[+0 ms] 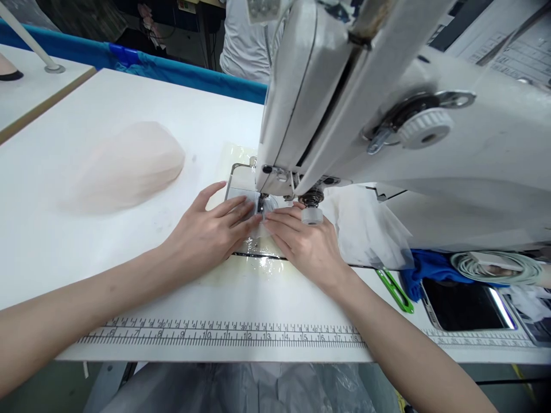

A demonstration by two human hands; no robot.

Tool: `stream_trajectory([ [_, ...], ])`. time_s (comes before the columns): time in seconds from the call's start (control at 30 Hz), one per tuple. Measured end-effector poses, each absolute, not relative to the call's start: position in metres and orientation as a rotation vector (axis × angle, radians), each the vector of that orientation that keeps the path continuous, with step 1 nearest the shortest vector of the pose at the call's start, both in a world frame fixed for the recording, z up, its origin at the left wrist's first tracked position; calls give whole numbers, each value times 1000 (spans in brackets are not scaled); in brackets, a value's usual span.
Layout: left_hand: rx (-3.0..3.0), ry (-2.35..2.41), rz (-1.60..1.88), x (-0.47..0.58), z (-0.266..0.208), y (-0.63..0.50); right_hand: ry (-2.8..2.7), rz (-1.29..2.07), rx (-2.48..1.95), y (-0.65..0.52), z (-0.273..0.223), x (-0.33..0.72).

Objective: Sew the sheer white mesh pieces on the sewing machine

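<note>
My left hand point(210, 229) rests on the sewing machine's bed, fingers stretched out beside the presser foot point(260, 203). From the right, my right hand point(303, 235) lies with its fingertips close to the foot, fingers extended and part of the hand behind a white knob. White sheer fabric point(365, 223) spreads under the machine arm to the right of my right hand. Whatever thin material lies under my fingertips is hard to make out. The white sewing machine point(297, 97) stands over both hands; its needle cannot be made out.
A pale beige fabric piece point(142, 166) lies on the table at left. Printed ruler markings point(245, 334) run along the front edge. Green thread snips point(395, 291), blue cloth point(430, 269), a phone point(467, 304) and a coiled cord point(495, 268) are at right. Behind the table is a person point(247, 43).
</note>
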State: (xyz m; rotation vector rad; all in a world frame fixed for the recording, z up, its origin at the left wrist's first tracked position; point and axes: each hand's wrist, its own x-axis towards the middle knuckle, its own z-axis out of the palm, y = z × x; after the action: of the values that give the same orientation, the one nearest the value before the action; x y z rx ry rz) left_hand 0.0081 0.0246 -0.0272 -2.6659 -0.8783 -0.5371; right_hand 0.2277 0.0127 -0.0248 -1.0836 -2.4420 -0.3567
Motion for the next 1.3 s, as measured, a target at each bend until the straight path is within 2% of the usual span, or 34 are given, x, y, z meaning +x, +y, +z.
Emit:
stream_trajectory([
  [1.3,-2719,-950,-642,9,-36,29,-2497,-353,-1107,20,-29,227],
])
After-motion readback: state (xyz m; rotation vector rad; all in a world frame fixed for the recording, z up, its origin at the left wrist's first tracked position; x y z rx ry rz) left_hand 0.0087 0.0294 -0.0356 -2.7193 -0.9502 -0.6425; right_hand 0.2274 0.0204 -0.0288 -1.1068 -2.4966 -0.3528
